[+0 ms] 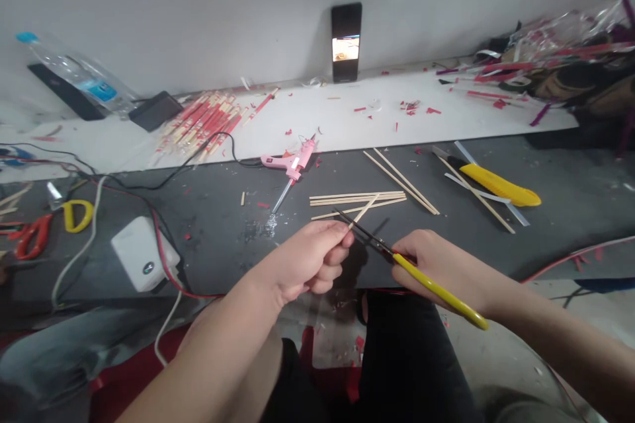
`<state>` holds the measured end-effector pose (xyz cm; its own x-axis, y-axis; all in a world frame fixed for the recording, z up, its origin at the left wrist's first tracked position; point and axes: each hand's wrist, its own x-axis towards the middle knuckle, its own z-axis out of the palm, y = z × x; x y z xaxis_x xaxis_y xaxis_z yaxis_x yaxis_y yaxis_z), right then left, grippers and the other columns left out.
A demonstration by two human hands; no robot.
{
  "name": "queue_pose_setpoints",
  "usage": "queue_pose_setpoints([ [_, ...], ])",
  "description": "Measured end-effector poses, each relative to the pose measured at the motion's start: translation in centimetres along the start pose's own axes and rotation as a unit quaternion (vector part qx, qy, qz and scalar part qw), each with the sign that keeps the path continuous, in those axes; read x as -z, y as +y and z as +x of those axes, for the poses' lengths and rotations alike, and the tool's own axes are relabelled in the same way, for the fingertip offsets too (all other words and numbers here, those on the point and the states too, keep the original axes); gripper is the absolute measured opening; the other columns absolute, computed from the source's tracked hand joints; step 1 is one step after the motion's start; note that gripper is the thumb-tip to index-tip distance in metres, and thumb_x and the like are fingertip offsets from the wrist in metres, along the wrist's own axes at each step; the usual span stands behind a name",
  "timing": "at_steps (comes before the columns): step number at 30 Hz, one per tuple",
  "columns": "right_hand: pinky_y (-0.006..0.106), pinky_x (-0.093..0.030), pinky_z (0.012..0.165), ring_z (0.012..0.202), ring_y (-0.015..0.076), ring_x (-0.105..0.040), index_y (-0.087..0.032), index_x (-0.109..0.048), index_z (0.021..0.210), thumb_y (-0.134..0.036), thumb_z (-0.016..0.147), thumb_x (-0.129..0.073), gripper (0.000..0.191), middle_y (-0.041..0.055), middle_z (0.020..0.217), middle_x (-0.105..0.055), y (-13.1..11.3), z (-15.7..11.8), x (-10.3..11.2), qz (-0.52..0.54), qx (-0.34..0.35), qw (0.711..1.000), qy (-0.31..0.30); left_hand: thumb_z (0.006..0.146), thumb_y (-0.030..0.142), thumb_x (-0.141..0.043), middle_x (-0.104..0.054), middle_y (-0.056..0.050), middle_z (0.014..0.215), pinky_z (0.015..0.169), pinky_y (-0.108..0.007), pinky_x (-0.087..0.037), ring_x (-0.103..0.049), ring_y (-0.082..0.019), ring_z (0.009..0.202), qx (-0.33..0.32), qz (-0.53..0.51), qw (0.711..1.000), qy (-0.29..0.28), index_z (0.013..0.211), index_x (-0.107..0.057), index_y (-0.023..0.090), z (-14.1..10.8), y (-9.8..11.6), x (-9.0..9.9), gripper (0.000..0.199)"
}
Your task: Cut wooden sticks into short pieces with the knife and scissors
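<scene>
My left hand pinches a thin wooden chopstick that points up and away to the right. In my right hand is a pair of scissors with long yellow handles and dark blades. The blades cross the chopstick just above my left fingertips; whether they touch it I cannot tell. Behind my hands several bare chopsticks lie side by side on the dark table. Two more chopsticks slant to the right of them. A pink glue gun with a clear glue stick rests at the back left.
A yellow utility knife lies to the right among white strips. Left are a white power adapter, cables and red-handled scissors. Wrapped chopsticks, a bottle and a phone stand or lie along the wall.
</scene>
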<state>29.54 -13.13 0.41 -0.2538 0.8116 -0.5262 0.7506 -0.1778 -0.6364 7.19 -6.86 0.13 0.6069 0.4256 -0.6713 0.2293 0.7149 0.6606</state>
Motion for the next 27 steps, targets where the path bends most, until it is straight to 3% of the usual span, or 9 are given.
queue_pose_setpoints([
  [2, 0.029, -0.016, 0.049, 0.06, 0.0109, -0.019, -0.022, -0.025, 0.062, -0.026, 0.077, -0.049, 0.028, -0.0055, 0.063, -0.021, -0.1, 0.0, 0.2, 0.014, -0.006, 1.0, -0.005, 0.105, 0.047, -0.044, -0.025, 0.01, 0.061, 0.036, -0.016, -0.011, -0.01, -0.007, 0.046, -0.009, -0.013, 1.0, 0.004, 0.084, -0.043, 0.024, 0.2, -0.1, -0.1, 0.031],
  [8, 0.03, -0.016, 0.05, 0.059, 0.0111, -0.021, -0.023, -0.026, 0.061, -0.022, 0.077, -0.048, 0.027, -0.0057, 0.06, -0.022, 0.0, 0.0, 0.4, 0.076, -0.015, 0.997, -0.023, 0.107, 0.048, -0.041, -0.029, 0.009, 0.061, 0.036, -0.014, -0.018, -0.021, -0.006, 0.045, -0.095, 0.033, 0.989, 0.108, 0.085, -0.048, 0.023, 0.7, -1.2, -1.6, 0.034],
  [12, 0.03, -0.02, 0.051, 0.059, 0.0117, -0.025, -0.023, -0.032, 0.063, -0.03, 0.086, -0.052, 0.031, -0.0059, 0.062, -0.026, 0.1, -0.2, 0.7, 0.066, -0.018, 0.996, -0.048, 0.104, 0.04, -0.045, -0.026, 0.01, 0.06, 0.036, -0.015, -0.013, -0.013, -0.006, 0.044, -0.018, -0.059, 0.998, 0.026, 0.083, -0.046, 0.023, 0.1, -0.2, -1.1, 0.027],
  [14, 0.029, -0.024, 0.053, 0.061, 0.0123, -0.03, -0.022, -0.038, 0.065, -0.038, 0.087, -0.059, 0.034, -0.0058, 0.064, -0.034, 0.4, -0.7, 1.0, 0.026, -0.006, 0.998, -0.051, 0.102, 0.035, -0.046, -0.022, 0.01, 0.059, 0.036, -0.016, -0.01, -0.009, -0.006, 0.044, -0.018, -0.098, 0.995, 0.017, 0.082, -0.044, 0.023, -0.3, 0.8, -0.3, 0.023],
  [17, 0.029, -0.031, 0.058, 0.064, 0.015, -0.042, -0.023, -0.047, 0.071, -0.053, 0.086, -0.064, 0.038, -0.0038, 0.068, -0.047, 2.0, -2.4, 2.2, -0.003, -0.009, 1.0, -0.01, 0.102, 0.035, -0.044, -0.019, 0.01, 0.06, 0.038, -0.018, -0.009, -0.008, -0.007, 0.045, -0.109, -0.085, 0.982, 0.125, 0.081, -0.043, 0.023, -1.0, 1.9, 0.8, 0.024],
  [20, 0.033, -0.035, 0.059, 0.06, 0.0188, -0.048, -0.024, -0.046, 0.068, -0.075, 0.088, -0.048, 0.055, 0.0, 0.063, -0.05, 5.1, -4.4, 5.0, 0.012, -0.116, 0.985, 0.128, 0.104, 0.041, -0.041, -0.025, 0.009, 0.06, 0.041, -0.02, -0.015, -0.017, -0.008, 0.044, -0.168, 0.053, 0.957, 0.229, 0.082, -0.046, 0.023, -1.4, 1.8, 1.2, 0.028],
  [23, 0.036, -0.035, 0.059, 0.06, 0.023, -0.052, -0.025, -0.055, 0.072, -0.081, 0.082, -0.048, 0.058, 0.0039, 0.062, -0.056, 9.2, -5.7, 9.2, -0.083, -0.277, 0.904, 0.313, 0.105, 0.043, -0.04, -0.044, 0.005, 0.063, 0.048, -0.024, -0.024, -0.039, -0.011, 0.05, -0.186, 0.32, 0.892, 0.259, 0.09, -0.053, 0.023, -1.4, 0.7, 0.4, 0.027],
  [25, 0.038, -0.039, 0.066, 0.07, 0.0278, -0.058, -0.023, -0.063, 0.083, -0.077, 0.081, -0.054, 0.055, 0.0095, 0.072, -0.065, 12.2, -5.9, 11.8, -0.159, -0.353, 0.865, 0.32, 0.105, 0.038, -0.04, -0.052, 0.004, 0.065, 0.051, -0.026, -0.027, -0.046, -0.014, 0.054, -0.18, 0.452, 0.835, 0.259, 0.102, -0.052, 0.024, -1.2, -0.3, -0.4, 0.019],
  [27, 0.039, -0.039, 0.067, 0.072, 0.0286, -0.058, -0.02, -0.066, 0.087, -0.066, 0.086, -0.053, 0.047, 0.0149, 0.078, -0.068, 15.1, -5.9, 13.8, -0.23, -0.373, 0.851, 0.291, 0.104, 0.033, -0.039, -0.054, 0.005, 0.063, 0.052, -0.028, -0.026, -0.048, -0.016, 0.053, -0.17, 0.515, 0.805, 0.239, 0.109, -0.048, 0.025, -0.9, -1.0, -1.1, 0.013],
])
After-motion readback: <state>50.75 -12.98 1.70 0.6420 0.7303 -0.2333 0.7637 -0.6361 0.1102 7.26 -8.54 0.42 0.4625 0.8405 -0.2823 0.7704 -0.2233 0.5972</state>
